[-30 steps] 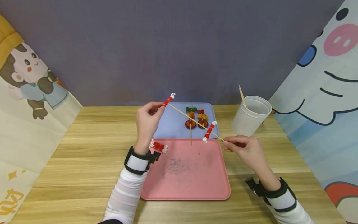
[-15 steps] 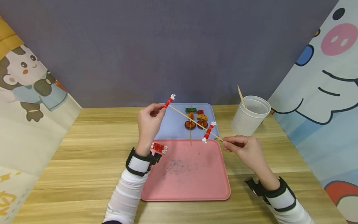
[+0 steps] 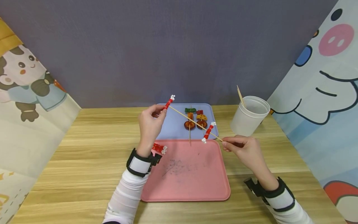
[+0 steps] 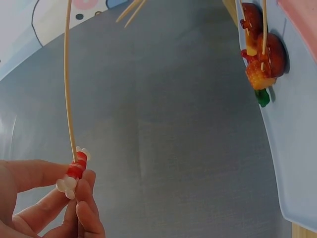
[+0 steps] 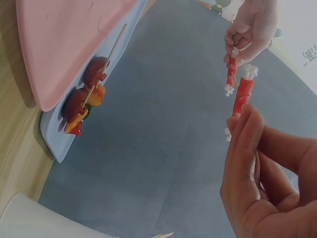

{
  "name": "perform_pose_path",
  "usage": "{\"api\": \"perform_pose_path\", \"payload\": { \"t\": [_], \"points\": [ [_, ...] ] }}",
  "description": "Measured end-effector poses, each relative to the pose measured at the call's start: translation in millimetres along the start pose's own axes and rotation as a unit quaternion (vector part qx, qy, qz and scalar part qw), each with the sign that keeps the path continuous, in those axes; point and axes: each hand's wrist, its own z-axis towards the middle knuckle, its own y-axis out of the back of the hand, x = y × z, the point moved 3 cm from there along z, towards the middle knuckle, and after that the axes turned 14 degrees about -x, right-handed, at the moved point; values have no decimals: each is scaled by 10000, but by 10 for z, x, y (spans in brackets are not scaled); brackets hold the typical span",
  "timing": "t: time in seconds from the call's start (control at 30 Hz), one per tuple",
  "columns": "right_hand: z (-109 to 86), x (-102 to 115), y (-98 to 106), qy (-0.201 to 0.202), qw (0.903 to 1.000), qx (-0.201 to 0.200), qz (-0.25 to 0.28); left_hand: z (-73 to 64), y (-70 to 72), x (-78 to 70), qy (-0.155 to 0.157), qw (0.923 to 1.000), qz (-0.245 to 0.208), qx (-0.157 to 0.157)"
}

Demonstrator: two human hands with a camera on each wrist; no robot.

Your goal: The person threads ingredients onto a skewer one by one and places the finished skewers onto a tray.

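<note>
My left hand [image 3: 151,126] pinches a red roll with white knobbly ends [image 4: 77,168], like toy enoki wrapped in meat. One end of a thin bamboo skewer [image 3: 183,115] meets this roll at its middle. The skewer's other end is between the thumb and fingers of my right hand [image 3: 246,151]. Close to those fingers a second red roll [image 3: 208,133] sits threaded on the skewer, crosswise to it. Both hands are raised, with the skewer slanting down to the right between them. More red rolls [image 3: 159,148] lie on the pink tray [image 3: 193,189], partly hidden by my left wrist.
Behind the pink tray, a blue tray [image 3: 170,127] bears two skewers of toy food [image 3: 190,125], one stick reaching over the pink rim. A white tub [image 3: 247,121] with bamboo sticks [image 3: 241,96] stands at the right. A grey wall [image 3: 179,56] closes off the back.
My left hand has shifted slightly right with its roll, and its wrist covers more of the rolls on the tray. My right hand stays almost still. The head view has turned a little.
</note>
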Motion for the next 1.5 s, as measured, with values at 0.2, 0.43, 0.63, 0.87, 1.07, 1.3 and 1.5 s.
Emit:
{"api": "perform_pose_path", "payload": {
  "t": [0.2, 0.43, 0.63, 0.87, 1.07, 1.3, 1.5],
  "points": [
    [-1, 14, 10, 18, 10000, -33, 41, -6, 9, -21, 11, 9999, 18, 109],
    [-12, 38, 23, -14, 10000, -31, 21, -10, 7, -24, 23, 9997, 9, 258],
    [-18, 44, 29, -97, 9999, -14, 96, -11, 9, -30, 19, 9997, -6, 261],
    [-58, 47, -40, -421, 9984, 315, 189, -116, -127, -86, 32, 9957, -170, 907],
    [-64, 45, -73, -606, 9964, 387, 452, -180, -182, -121, -89, 9951, -56, 984],
    [-68, 64, -105, -665, 9955, 443, 503, -300, -281, -185, -95, 9876, -85, 1567],
    [-69, 78, -146, -673, 9945, 524, 603, -445, -396, -239, -73, 9761, -137, 2166]
  ]
}}
